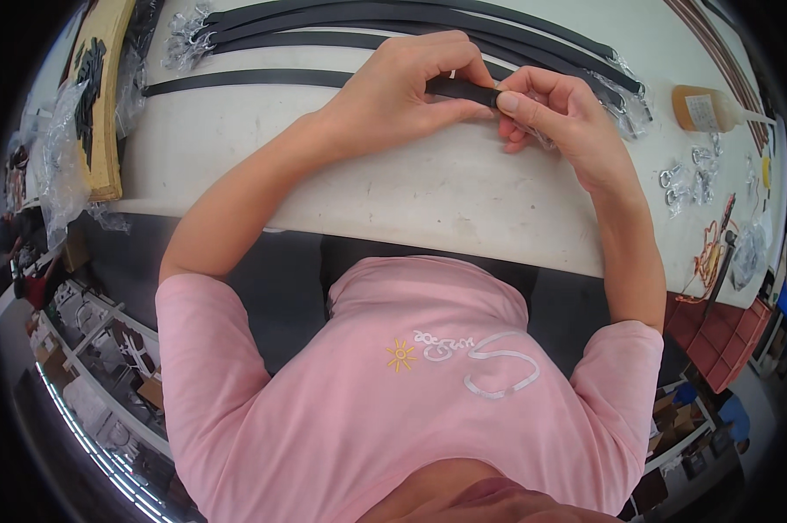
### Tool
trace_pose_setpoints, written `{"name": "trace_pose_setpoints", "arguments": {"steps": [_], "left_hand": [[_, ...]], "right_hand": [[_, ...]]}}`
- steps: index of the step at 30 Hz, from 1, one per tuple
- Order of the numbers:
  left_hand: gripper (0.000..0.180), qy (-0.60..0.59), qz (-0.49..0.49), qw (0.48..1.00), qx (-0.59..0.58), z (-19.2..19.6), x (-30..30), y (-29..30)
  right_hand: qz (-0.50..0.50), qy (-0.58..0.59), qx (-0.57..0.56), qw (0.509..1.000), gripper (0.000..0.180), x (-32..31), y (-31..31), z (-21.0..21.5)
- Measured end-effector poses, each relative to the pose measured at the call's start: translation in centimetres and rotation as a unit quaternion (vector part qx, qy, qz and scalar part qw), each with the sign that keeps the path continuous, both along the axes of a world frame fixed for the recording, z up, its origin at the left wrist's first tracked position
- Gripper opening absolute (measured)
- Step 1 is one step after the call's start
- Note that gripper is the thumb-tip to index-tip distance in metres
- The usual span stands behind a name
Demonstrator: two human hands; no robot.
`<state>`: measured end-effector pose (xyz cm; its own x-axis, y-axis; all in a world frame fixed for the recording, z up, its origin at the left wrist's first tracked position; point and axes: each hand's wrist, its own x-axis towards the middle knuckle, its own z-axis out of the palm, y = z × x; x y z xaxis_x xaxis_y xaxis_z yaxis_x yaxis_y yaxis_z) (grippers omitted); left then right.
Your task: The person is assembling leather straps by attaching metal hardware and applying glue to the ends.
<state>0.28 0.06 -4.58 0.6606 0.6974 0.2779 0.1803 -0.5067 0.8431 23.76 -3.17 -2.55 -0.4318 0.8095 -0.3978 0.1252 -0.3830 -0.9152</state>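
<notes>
A long black strap [245, 81] lies across the white table and runs up to my two hands. My left hand [393, 91] is closed on it, thumb and fingers pinching the band near its right end. Just to the right, my right hand [559, 113] grips the same strap's end between thumb and forefinger. A bit of clear plastic shows under the right hand's fingers; what it wraps is hidden. Beyond both hands, several more black straps [323, 15] lie side by side, with plastic-wrapped metal clasps [187, 39] at their left ends.
An amber glue bottle [703, 109] lies at the right, its nozzle pointing right. Nearer me are bagged metal clips [691, 179] and orange cord [705, 261]. At left stands a yellow-edged box [110, 105] holding small black pieces. A red-brown crate [716, 340] sits below the right table edge.
</notes>
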Motion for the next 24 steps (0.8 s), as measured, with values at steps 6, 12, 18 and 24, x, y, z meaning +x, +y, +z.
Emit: {"name": "trace_pose_setpoints", "arguments": {"steps": [6,12,18,24], "left_hand": [[0.025,0.01,0.002,1.0,-0.011,0.04,-0.1,0.08],[0.024,-0.01,0.001,0.999,-0.043,-0.19,-0.1,0.22],[0.024,-0.01,0.01,0.999,-0.03,-0.34,-0.04,0.13],[0.025,-0.009,0.018,0.999,-0.028,-0.67,0.05,0.2]], "right_hand": [[0.006,0.012,0.002,1.0,0.027,0.18,0.01,0.08],[-0.004,0.011,0.008,1.0,0.023,-0.03,-0.05,-0.1],[-0.007,0.013,0.016,1.0,0.025,-0.16,-0.12,-0.15],[-0.01,0.01,0.014,1.0,0.025,-0.13,0.05,-0.49]]}}
